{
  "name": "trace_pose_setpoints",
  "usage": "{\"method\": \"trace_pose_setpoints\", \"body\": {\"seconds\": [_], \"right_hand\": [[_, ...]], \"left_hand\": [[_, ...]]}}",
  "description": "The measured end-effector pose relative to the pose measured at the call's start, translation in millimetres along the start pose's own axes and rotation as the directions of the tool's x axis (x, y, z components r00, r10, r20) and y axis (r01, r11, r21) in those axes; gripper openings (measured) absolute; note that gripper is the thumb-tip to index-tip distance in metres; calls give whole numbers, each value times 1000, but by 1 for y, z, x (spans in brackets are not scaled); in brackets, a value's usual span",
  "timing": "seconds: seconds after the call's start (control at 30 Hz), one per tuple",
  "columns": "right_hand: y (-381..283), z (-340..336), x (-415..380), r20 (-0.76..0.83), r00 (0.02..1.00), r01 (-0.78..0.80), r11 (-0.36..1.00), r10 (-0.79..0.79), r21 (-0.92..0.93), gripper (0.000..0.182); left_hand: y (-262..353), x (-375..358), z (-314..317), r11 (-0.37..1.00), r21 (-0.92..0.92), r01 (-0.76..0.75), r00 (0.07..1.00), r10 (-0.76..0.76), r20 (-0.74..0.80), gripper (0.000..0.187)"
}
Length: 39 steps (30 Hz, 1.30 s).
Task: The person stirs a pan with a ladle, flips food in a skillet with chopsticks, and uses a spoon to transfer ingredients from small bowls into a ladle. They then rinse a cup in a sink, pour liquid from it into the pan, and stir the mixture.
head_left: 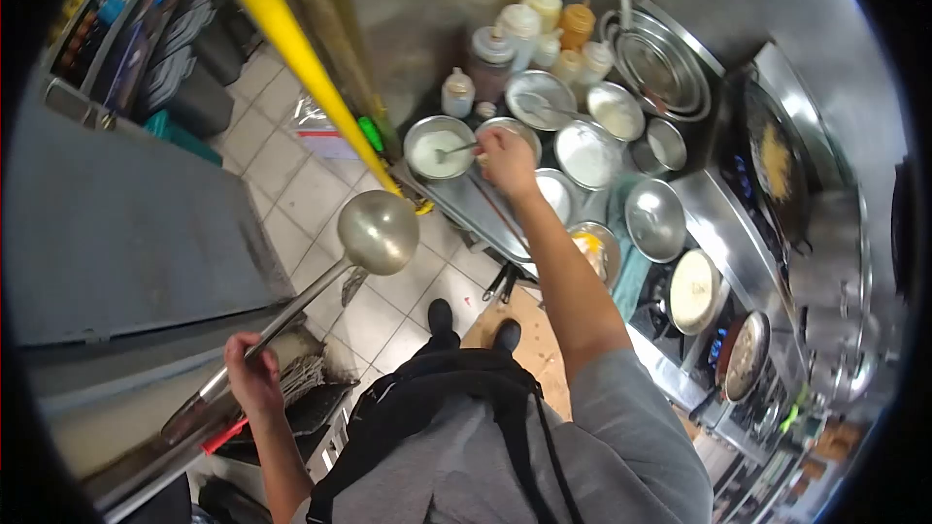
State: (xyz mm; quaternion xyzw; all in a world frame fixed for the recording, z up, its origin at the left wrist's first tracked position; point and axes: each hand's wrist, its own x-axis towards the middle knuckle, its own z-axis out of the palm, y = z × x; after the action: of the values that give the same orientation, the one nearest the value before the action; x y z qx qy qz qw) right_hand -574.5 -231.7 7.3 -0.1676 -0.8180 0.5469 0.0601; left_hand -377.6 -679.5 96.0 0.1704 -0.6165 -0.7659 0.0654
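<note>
My left hand is closed around the long handle of a large metal ladle, its bowl held out over the tiled floor. My right hand pinches the handle of a spoon, whose tip dips into a white substance in a round metal bowl at the counter's near left corner. Right behind this hand sits another metal bowl, partly hidden by the fingers. More metal bowls of white contents, such as a wide one, stand close to my right wrist.
Squeeze bottles crowd the back of the counter. A strainer with a wooden handle leans there. To the right, a wok and pans sit on burners, with blue flames showing. A yellow pole rises left of the counter.
</note>
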Motion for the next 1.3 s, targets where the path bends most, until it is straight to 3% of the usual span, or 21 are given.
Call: {"method": "trace_pose_setpoints", "body": {"seconds": [0.17,0.27,0.43,0.5,0.6,0.67,0.7,0.77,0.9,0.97,1.0,1.17,1.3], "right_hand": [[-8,-4,-13,46,993,-114,976,107,188,31],[-9,-9,-17,13,988,-145,901,153,409,30],[-12,-31,-20,4,977,-189,870,211,456,29],[-36,-37,-31,-32,975,-180,870,219,459,23],[-64,-37,-53,48,995,-97,897,84,431,25],[-81,-28,-64,19,994,104,987,-108,126,29],[-69,-25,-56,20,994,103,987,-107,126,29],[-34,-17,-26,-102,973,203,977,-209,-61,32],[-18,0,-14,-87,985,137,980,-151,-141,30],[-14,7,-12,-70,997,-38,999,41,37,29],[-9,9,-11,-68,997,-41,998,44,40,29],[-5,2,-12,-9,980,-181,902,201,392,28],[-26,-15,-19,17,967,-236,866,255,440,25]], "left_hand": [[5,3,5,1000,-15,12,1000,-12,-22,35],[6,6,8,1000,-9,-4,1000,3,-14,35],[4,9,16,1000,-4,7,1000,-7,-17,35],[1,12,31,999,3,-37,995,37,-97,35],[-4,19,41,1000,-10,28,999,-28,-29,36],[-6,25,50,1000,-25,19,1000,-19,-20,36],[-6,26,51,999,-33,14,1000,-14,-4,37],[-4,27,52,999,-32,29,1000,-29,5,37],[-6,28,47,999,-29,30,999,-29,15,37],[-4,28,46,1000,-10,23,1000,-23,15,37],[-3,27,44,1000,7,16,1000,-16,16,38],[2,28,45,1000,12,28,999,-27,-23,38],[4,30,50,1000,9,26,998,-25,-56,38]]}}
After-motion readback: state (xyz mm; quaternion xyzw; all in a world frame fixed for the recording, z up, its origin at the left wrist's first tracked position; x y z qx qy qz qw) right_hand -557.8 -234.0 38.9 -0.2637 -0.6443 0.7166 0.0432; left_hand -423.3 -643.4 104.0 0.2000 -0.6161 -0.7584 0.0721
